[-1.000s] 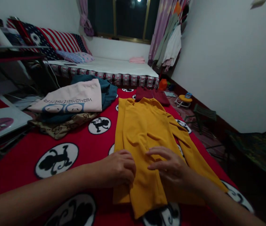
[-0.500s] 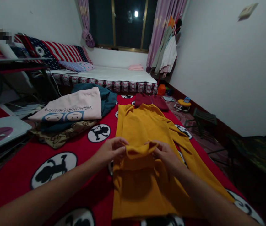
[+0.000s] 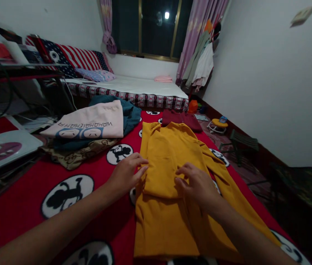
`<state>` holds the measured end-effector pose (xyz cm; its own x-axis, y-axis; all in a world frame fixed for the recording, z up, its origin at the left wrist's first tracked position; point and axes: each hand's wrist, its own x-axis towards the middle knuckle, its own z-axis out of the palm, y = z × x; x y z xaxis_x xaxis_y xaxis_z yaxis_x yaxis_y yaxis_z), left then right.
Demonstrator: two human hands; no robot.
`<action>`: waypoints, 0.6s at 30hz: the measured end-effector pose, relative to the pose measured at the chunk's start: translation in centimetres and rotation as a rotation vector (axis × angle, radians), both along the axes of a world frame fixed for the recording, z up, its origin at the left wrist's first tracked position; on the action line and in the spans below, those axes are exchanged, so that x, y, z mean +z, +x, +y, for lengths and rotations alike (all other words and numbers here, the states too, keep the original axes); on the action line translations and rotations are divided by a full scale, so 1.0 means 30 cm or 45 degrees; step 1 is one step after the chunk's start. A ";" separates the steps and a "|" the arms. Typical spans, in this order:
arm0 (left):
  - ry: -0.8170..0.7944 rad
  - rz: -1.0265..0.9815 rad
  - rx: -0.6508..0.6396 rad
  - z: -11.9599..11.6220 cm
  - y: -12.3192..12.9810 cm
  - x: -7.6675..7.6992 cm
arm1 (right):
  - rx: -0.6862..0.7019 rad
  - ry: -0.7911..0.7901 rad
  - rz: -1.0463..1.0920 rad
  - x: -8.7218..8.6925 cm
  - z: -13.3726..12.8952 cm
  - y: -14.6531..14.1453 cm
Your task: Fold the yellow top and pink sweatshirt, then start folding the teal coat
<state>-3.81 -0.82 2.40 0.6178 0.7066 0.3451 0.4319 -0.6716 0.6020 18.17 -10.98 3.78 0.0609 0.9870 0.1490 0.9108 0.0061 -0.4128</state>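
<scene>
A mustard-yellow long-sleeved top (image 3: 167, 235) lies spread on the red blanket (image 3: 95, 217), its collar end away from me. One sleeve is folded back over the body, its end lying flat between my hands. The other sleeve stretches out to the lower right. My left hand (image 3: 129, 171) is at the left edge of the top, thumb and fingers apart, with nothing in them. Over the middle of the top, my right hand (image 3: 196, 182) has its fingers bent and parted, also holding nothing. Whether the fingertips touch the cloth is hard to tell.
Left of the top is a clothes pile with a pale pink printed garment (image 3: 95, 119) uppermost. Folded dark red clothing (image 3: 182, 118) lies beyond the collar. A white bed (image 3: 136, 84) stands under the window. Stools, including a yellow-topped one (image 3: 219, 123), stand at the right.
Both hands have let go of the raised sleeve end, which now lies flat on the top. My fingers have parted, and the view has shifted slightly.
</scene>
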 end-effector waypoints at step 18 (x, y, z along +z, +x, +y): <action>-0.167 0.735 -0.697 -0.200 -0.069 0.045 | 0.213 -0.187 -0.516 0.054 0.083 -0.156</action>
<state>-5.87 -6.82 3.75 0.9436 0.2647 -0.1990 0.3290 -0.8172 0.4732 13.48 -8.49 5.41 -0.1356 0.9907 -0.0139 0.9903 0.1351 -0.0309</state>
